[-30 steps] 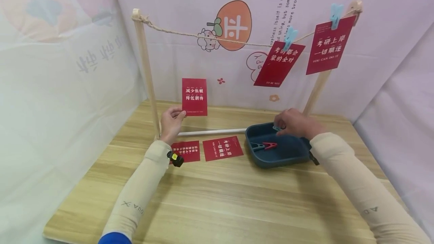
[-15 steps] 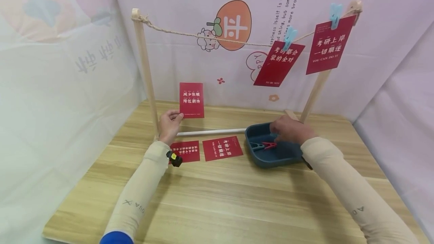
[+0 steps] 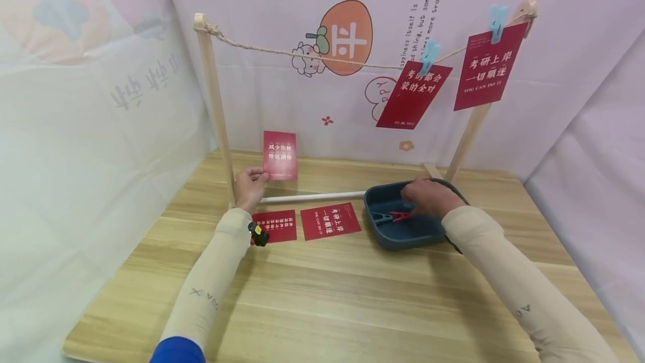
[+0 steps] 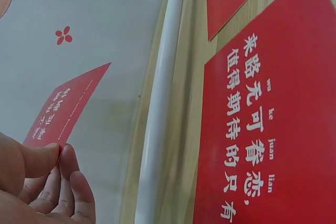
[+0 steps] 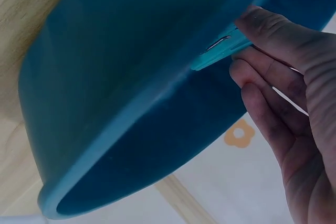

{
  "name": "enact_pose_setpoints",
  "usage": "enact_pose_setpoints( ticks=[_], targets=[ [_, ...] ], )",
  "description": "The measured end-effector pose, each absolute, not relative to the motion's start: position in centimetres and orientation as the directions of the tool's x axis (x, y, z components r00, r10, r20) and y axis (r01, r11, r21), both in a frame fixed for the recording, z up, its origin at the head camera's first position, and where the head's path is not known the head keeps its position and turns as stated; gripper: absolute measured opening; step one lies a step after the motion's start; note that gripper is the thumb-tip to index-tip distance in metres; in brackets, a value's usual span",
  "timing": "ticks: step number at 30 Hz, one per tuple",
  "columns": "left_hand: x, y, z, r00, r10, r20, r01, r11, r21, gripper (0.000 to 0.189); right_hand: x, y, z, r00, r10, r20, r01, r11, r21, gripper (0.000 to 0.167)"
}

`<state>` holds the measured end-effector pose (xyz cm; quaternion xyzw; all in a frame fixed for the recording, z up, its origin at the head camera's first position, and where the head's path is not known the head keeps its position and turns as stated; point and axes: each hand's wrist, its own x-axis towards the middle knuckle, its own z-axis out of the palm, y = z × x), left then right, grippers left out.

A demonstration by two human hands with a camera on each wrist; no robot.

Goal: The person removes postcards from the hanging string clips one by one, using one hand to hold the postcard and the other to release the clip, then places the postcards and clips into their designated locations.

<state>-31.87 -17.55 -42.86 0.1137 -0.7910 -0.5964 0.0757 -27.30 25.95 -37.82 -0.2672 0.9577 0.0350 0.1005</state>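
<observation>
Between thumb and fingers, my left hand point(image 3: 249, 188) pinches the lower left corner of a red card point(image 3: 280, 156) with white lettering, held upright above the back of the table. The left wrist view shows the same card point(image 4: 68, 106) at a slant. My right hand point(image 3: 428, 198) is over the dark blue basin point(image 3: 405, 240). In the right wrist view its thumb and forefinger pinch a teal clothespin point(image 5: 223, 48) at the basin's rim; in the head view the hand hides this clothespin. A red clothespin point(image 3: 400, 216) and a dark teal one point(image 3: 383, 218) lie in the basin.
Two red cards hang by light blue clothespins point(image 3: 430, 57) from a string point(image 3: 272, 48) between wooden posts point(image 3: 214, 94). A white rod point(image 3: 312, 197) runs along the frame's base. Two more cards point(image 3: 331, 221) lie flat on the table point(image 3: 322, 296). A printed cloth hangs behind.
My left hand has lowered the card and shifted it slightly left. The right hand has moved left and nearer over the basin, keeping the clothespin. The hanging cards stay put.
</observation>
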Motion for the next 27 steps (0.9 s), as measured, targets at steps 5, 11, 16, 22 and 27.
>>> enact_pose_setpoints(
  ticks=[5,11,16,22,27],
  targets=[
    [-32.2,-17.7,-43.2,-0.96,-0.279,-0.023,-0.105,0.281,0.954,0.027,-27.4,26.1,-38.4,-0.842,-0.491,-0.222,-0.511,0.859,0.037,0.029],
    [-32.5,-17.9,-43.8,-0.957,-0.29,-0.017,-0.116,0.326,0.938,0.028,-27.6,26.2,-39.2,-0.832,-0.512,-0.214,-0.536,0.841,0.072,0.027],
    [-32.5,-17.9,-44.0,-0.959,-0.281,-0.024,-0.129,0.36,0.924,0.027,-27.6,26.0,-39.6,-0.825,-0.53,-0.199,-0.551,0.831,0.073,0.026],
    [-32.7,-18.1,-44.3,-0.963,-0.268,-0.037,-0.144,0.39,0.909,0.028,-27.6,25.8,-39.8,-0.818,-0.544,-0.186,-0.565,0.821,0.084,0.024],
    [-32.9,-18.3,-44.4,-0.961,-0.265,-0.081,-0.189,0.411,0.892,0.031,-27.6,25.6,-39.9,-0.823,-0.542,-0.172,-0.561,0.824,0.085,0.026]
  ],
)
